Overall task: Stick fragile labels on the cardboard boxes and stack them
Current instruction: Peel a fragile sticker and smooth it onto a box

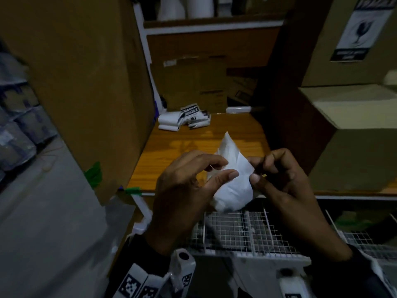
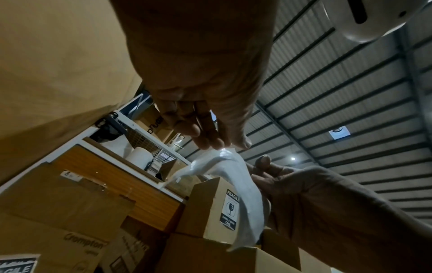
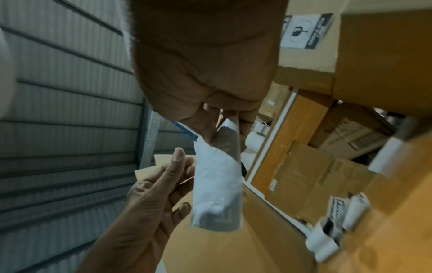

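The crumpled sheet of label paper [image 1: 233,173] is plain white on its upturned side, and the right wrist view shows faint grey print through it [image 3: 217,186]. The loose labels [image 1: 189,117] lying on the glossy orange-brown wood-grain shelf [image 1: 236,130] are white with black lettering. The cardboard boxes [image 1: 81,82] are plain brown; the stuck label [image 2: 230,208] is black and white with a broken-glass symbol.

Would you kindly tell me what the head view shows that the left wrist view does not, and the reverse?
Only the head view shows the wire mesh rack below the hands and the pile of fragile labels at the back of the wooden shelf. Only the left wrist view shows the corrugated roof and a Crompton box. Both show the left hand and right hand pinching a white label sheet, and a box with a fragile label.
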A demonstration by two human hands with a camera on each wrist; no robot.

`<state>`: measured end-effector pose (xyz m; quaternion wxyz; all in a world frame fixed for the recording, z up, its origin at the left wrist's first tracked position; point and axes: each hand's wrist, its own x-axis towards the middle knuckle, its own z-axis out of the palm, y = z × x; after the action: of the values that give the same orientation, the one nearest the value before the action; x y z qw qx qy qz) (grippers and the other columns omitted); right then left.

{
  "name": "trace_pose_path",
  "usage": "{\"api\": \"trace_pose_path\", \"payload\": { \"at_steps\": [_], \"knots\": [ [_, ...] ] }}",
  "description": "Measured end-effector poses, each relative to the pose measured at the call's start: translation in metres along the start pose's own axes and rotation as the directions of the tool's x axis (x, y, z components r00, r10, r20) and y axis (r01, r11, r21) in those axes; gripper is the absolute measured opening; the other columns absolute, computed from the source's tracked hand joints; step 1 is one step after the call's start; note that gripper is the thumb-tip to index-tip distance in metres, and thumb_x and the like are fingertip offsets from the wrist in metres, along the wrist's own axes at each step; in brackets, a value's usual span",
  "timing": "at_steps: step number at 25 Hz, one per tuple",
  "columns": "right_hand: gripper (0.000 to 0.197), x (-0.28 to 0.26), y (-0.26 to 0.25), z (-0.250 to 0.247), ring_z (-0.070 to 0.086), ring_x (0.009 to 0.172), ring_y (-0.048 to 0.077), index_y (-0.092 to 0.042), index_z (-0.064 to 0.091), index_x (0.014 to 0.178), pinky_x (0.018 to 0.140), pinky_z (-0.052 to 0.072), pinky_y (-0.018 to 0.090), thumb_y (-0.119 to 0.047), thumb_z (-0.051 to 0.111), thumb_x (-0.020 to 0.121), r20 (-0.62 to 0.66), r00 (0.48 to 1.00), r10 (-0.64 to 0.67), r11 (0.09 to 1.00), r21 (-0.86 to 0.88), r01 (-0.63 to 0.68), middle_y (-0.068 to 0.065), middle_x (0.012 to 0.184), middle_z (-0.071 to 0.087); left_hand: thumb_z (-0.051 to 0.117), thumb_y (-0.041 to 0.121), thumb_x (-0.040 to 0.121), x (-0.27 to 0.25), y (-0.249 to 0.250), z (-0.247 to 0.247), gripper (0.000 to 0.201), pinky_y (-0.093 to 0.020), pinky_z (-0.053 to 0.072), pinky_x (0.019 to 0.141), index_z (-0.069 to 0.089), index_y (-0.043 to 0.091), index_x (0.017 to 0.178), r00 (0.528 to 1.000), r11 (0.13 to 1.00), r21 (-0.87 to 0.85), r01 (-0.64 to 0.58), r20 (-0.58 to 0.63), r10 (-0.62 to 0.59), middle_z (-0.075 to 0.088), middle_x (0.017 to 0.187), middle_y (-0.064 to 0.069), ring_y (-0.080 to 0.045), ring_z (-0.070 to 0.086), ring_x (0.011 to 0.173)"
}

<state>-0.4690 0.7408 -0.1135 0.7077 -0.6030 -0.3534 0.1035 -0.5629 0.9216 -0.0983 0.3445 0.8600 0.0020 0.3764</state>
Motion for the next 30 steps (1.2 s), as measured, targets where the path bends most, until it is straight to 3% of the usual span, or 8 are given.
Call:
{"api": "trace_pose_path", "payload": {
  "at_steps": [4, 10, 14, 18, 20, 23, 26, 30],
  "knots": [
    [0.044, 0.005, -0.018, -0.015, 0.063, 0.123, 0.009, -0.03, 0.051, 0.087, 0.086, 0.053, 0.021, 0.011, 0.052, 0.1, 0.049, 0.993, -0.107, 0.984, -0.14, 0.113, -0.014, 0.101, 0.07, 0.078, 0.039, 0.09, 0.019, 0.014, 0.01, 0.021, -0.018, 0.045, 0.063, 0.078, 0.021, 0.098, 1.0, 0.999, -0.046, -0.026, 0.014, 0.027, 0.072, 0.098, 0.013, -0.008, 0.068, 0.09],
    [0.036, 0.024, -0.028, -0.021, 0.068, 0.111, 0.01, -0.027, 0.052, 0.089, 0.08, 0.056, 0.038, 0.008, 0.054, 0.099, 0.039, 0.973, -0.227, 0.945, -0.232, 0.23, -0.017, 0.1, 0.07, 0.076, 0.021, 0.093, 0.049, 0.013, 0.011, 0.007, -0.016, 0.048, 0.065, 0.079, 0.015, 0.095, 0.996, 0.989, -0.121, -0.087, -0.01, 0.087, 0.073, 0.093, 0.007, -0.009, 0.07, 0.089],
    [0.034, 0.042, -0.026, -0.018, 0.07, 0.106, 0.016, -0.021, 0.055, 0.088, 0.079, 0.055, 0.044, 0.012, 0.057, 0.096, 0.007, 0.965, -0.263, 0.933, -0.252, 0.256, -0.01, 0.094, 0.07, 0.075, 0.018, 0.094, 0.069, 0.004, 0.007, 0.002, -0.016, 0.047, 0.066, 0.074, 0.018, 0.092, 0.999, 0.981, -0.192, -0.002, 0.047, 0.012, 0.068, 0.089, 0.01, -0.009, 0.066, 0.087],
    [0.037, 0.06, -0.02, -0.015, 0.071, 0.106, 0.016, -0.017, 0.072, 0.095, 0.085, 0.057, 0.028, 0.017, 0.058, 0.093, -0.073, 0.95, -0.302, 0.923, -0.271, 0.273, -0.005, 0.099, 0.075, 0.071, 0.017, 0.096, 0.082, -0.013, 0.005, 0.011, -0.033, 0.056, 0.057, 0.068, 0.022, 0.087, 0.988, 0.947, -0.286, 0.147, 0.086, -0.127, 0.064, 0.085, 0.01, -0.008, 0.063, 0.079],
    [0.042, 0.067, -0.016, -0.011, 0.07, 0.111, 0.014, -0.018, 0.075, 0.107, 0.091, 0.055, 0.023, 0.017, 0.057, 0.094, -0.061, 0.944, -0.324, 0.904, -0.315, 0.29, -0.008, 0.11, 0.076, 0.069, 0.022, 0.097, 0.084, -0.019, 0.003, 0.009, -0.032, 0.054, 0.051, 0.069, 0.018, 0.088, 0.977, 0.904, -0.372, 0.212, 0.099, -0.189, 0.064, 0.083, 0.009, -0.009, 0.062, 0.076],
    [0.042, 0.074, -0.009, -0.009, 0.066, 0.119, 0.015, -0.014, 0.073, 0.12, 0.097, 0.055, 0.029, 0.016, 0.057, 0.095, 0.022, 0.929, -0.37, 0.842, -0.415, 0.345, -0.004, 0.122, 0.072, 0.056, 0.031, 0.094, 0.087, -0.022, -0.004, 0.024, -0.031, 0.05, 0.049, 0.072, 0.014, 0.092, 0.966, 0.83, -0.494, 0.258, 0.132, -0.222, 0.068, 0.088, 0.004, -0.016, 0.064, 0.083],
    [0.039, 0.081, -0.009, -0.005, 0.063, 0.122, 0.01, -0.01, 0.071, 0.124, 0.098, 0.052, 0.022, 0.009, 0.058, 0.092, 0.11, 0.894, -0.435, 0.747, -0.51, 0.426, -0.003, 0.125, 0.068, 0.066, 0.048, 0.095, 0.095, -0.023, -0.011, 0.03, -0.029, 0.05, 0.053, 0.075, 0.02, 0.095, 0.975, 0.865, -0.451, 0.221, 0.102, -0.196, 0.072, 0.091, 0.006, -0.015, 0.068, 0.087],
    [0.04, 0.084, -0.01, -0.001, 0.062, 0.122, 0.009, -0.009, 0.071, 0.124, 0.097, 0.052, 0.021, 0.009, 0.059, 0.091, 0.14, 0.877, -0.46, 0.703, -0.546, 0.456, -0.003, 0.125, 0.067, 0.069, 0.034, 0.094, 0.1, -0.027, -0.014, 0.015, -0.027, 0.051, 0.052, 0.075, 0.021, 0.096, 0.978, 0.886, -0.417, 0.203, 0.042, -0.204, 0.073, 0.091, 0.006, -0.015, 0.07, 0.086]
  ]
}}
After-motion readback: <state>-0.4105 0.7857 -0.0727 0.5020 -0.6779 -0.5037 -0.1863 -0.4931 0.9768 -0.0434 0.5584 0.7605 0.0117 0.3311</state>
